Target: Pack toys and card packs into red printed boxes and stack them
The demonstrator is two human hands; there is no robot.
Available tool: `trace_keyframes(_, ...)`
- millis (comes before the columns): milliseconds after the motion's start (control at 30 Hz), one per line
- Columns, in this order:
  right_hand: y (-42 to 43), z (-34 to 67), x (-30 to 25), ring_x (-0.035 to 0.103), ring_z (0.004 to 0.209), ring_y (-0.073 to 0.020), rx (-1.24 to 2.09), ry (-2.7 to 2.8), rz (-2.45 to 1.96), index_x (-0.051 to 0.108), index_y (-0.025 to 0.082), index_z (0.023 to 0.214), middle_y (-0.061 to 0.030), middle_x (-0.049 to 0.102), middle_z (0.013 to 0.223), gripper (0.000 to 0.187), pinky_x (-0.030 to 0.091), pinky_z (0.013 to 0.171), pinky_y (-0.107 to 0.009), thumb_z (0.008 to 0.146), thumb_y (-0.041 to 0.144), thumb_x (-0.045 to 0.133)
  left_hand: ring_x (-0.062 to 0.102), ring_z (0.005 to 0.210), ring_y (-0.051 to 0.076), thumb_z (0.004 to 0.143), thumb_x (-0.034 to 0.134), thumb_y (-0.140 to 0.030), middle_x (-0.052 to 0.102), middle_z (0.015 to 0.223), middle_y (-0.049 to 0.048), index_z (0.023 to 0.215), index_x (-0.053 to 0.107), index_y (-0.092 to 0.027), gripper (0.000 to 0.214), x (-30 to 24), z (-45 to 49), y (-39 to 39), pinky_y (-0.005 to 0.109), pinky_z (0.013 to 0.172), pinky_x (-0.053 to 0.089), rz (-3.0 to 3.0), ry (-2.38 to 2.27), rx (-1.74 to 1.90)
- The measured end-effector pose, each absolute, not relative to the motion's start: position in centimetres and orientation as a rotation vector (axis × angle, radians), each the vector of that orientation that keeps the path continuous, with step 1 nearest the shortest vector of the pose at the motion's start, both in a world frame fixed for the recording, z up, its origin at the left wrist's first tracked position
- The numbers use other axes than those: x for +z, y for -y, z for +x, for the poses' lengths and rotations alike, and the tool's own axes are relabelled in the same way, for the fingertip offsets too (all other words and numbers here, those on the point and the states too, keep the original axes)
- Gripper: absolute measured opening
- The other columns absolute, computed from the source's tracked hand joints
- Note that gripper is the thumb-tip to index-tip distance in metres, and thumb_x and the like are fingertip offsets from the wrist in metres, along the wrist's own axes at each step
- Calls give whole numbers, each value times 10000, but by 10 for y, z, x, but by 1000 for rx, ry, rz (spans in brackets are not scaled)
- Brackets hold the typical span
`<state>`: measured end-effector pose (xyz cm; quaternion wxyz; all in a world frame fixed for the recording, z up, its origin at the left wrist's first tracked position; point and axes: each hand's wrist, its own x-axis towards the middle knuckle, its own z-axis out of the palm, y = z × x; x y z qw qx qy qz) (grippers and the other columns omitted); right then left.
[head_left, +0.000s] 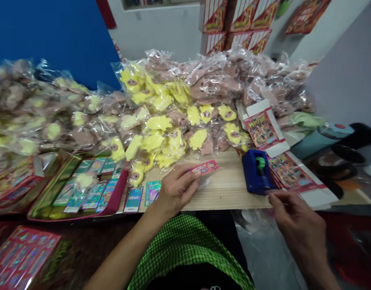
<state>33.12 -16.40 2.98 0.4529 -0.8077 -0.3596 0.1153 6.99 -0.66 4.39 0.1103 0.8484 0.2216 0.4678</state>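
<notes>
My left hand [178, 187] is closed on a small red printed packet [207, 167], held just above the wooden table. Something clear, like plastic film, shows below the packet. At the right, my right hand [297, 225] pinches at the front of a blue tape dispenser [254, 173] with a green core. Its fingertips appear to hold the end of the tape, though the clear strip is hard to make out. Beside my left forearm lie two shiny cards [133, 199] on the table edge.
Bagged yellow figures [157, 123] and bagged brown figures [215, 86] are heaped along the back. A gold-lined tray [43, 205] holds several cards. Flattened red-and-white boxes [262, 129] and a light-blue bottle [321, 139] lie right of the dispenser. Boxes [214, 16] are stacked behind.
</notes>
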Motion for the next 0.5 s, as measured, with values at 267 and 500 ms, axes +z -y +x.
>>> trace_keyframes(267, 93, 244, 72, 574, 535, -155, 1075, 1094, -1216, 544, 183, 1491, 31, 669, 635, 632, 512, 548, -284, 915, 400, 689, 748, 956, 174, 970, 612, -138, 774, 1094, 93, 1054, 686, -175, 118, 46, 71, 11, 319, 829, 642, 2483, -665, 1359)
trace_keyframes(500, 64, 233, 68, 581, 494, -167, 1150, 1002, -1231, 332, 76, 1596, 15, 679, 623, 926, 498, 494, -283, 834, 419, 731, 726, 955, 167, 980, 616, -160, 752, 1083, 88, 1240, 612, -176, 261, 41, 72, 10, 302, 838, 620, 2453, -641, 1403)
